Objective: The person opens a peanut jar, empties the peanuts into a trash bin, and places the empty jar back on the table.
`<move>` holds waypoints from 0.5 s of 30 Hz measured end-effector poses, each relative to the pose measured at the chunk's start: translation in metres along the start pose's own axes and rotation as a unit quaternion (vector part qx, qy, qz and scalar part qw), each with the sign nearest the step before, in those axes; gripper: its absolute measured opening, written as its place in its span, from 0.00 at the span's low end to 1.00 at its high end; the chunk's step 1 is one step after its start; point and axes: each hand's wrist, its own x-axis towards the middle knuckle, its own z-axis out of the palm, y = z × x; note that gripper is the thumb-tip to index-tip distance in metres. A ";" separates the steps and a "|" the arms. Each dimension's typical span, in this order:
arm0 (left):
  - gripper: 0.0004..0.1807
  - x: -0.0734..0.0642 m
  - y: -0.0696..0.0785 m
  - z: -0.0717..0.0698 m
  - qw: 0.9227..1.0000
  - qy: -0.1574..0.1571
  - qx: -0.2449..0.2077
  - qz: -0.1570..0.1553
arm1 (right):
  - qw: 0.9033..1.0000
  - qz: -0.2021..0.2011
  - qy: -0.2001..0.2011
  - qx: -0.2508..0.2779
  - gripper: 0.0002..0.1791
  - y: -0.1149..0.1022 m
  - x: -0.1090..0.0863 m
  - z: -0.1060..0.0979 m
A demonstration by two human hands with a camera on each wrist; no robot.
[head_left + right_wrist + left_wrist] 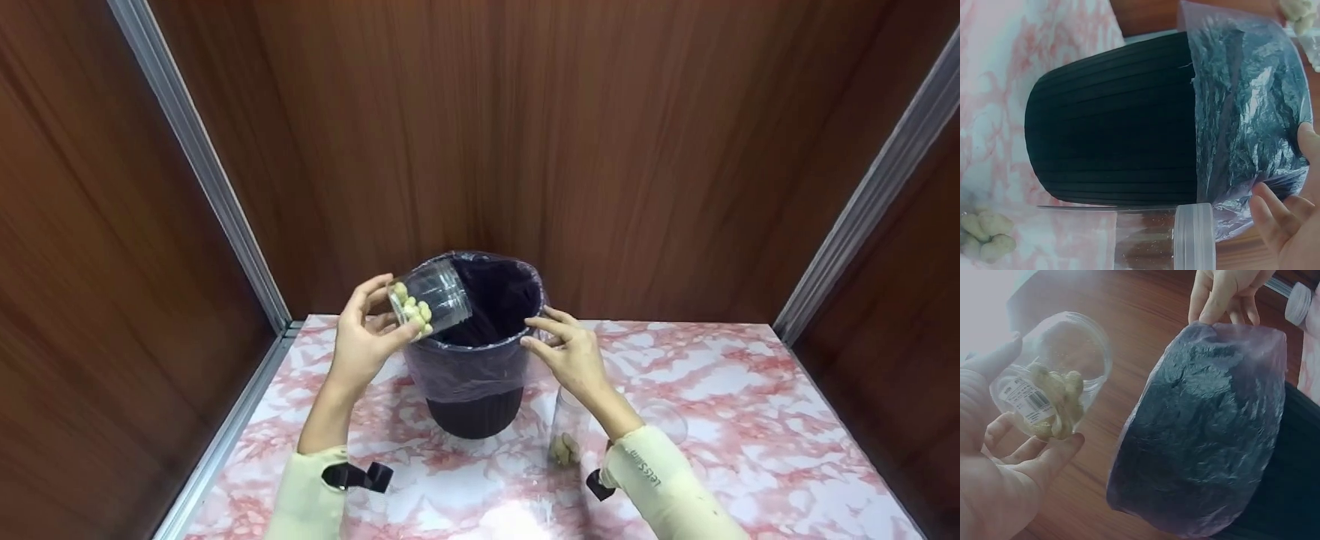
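My left hand (364,334) grips a clear plastic jar (444,294), thumb on one side and fingers on the other. The jar lies tilted, its open mouth over the left rim of a black trash bin (474,416). Several peanuts (1060,398) in their shells rest near its base, which bears a barcode label (1028,398). A thin translucent purple bag (1244,107) lines the bin and folds down outside. At the bin's right rim, my right hand (574,356) pinches the bag's edge, thumb on the inner side and fingers outside.
Right of the bin stands a taller clear jar (1145,239) with a ribbed lid (1195,236) and several peanuts (564,448) at its bottom. The table has a red-and-white marbled top (720,450). Wood-look panels (480,135) close off the back and sides.
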 end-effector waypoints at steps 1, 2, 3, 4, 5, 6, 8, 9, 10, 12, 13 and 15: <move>0.39 0.003 0.000 0.000 1.000 -0.005 0.011 -0.005 | 1.000 -0.001 0.000 0.001 0.17 0.000 0.000 0.000; 0.39 0.006 0.001 0.000 1.000 -0.011 0.021 -0.009 | 1.000 -0.001 0.000 0.001 0.17 0.000 0.000 0.001; 0.40 0.009 0.002 0.000 0.999 -0.017 0.033 -0.013 | 1.000 -0.002 0.000 0.000 0.17 0.000 0.000 0.001; 0.40 0.012 0.003 0.001 0.999 -0.022 0.047 -0.016 | 1.000 -0.001 0.000 0.000 0.17 0.000 0.000 0.001; 0.40 0.014 0.003 0.001 0.998 -0.027 0.057 -0.019 | 1.000 -0.002 -0.001 -0.001 0.17 0.000 0.000 0.002; 0.40 0.016 0.004 0.001 0.997 -0.032 0.067 -0.023 | 1.000 -0.002 -0.001 -0.001 0.17 0.000 0.000 0.002; 0.41 0.020 0.008 0.003 0.995 -0.044 0.080 -0.027 | 1.000 -0.001 -0.001 -0.001 0.17 0.000 -0.001 0.002; 0.41 0.021 0.010 0.004 0.995 -0.050 0.086 -0.031 | 1.000 0.000 -0.001 -0.001 0.17 0.000 -0.001 0.002; 0.41 0.021 0.014 0.006 0.994 -0.057 0.090 -0.035 | 1.000 0.000 0.000 -0.002 0.17 0.000 -0.001 0.002; 0.40 0.022 0.024 0.009 0.992 -0.069 0.094 -0.044 | 1.000 0.001 0.002 -0.002 0.17 0.001 -0.001 0.002; 0.40 0.022 0.028 0.011 0.991 -0.075 0.097 -0.048 | 1.000 0.001 0.003 -0.002 0.17 0.001 -0.001 0.001; 0.40 0.022 0.036 0.014 0.989 -0.085 0.109 -0.056 | 1.000 0.002 0.003 0.000 0.17 0.002 -0.001 0.001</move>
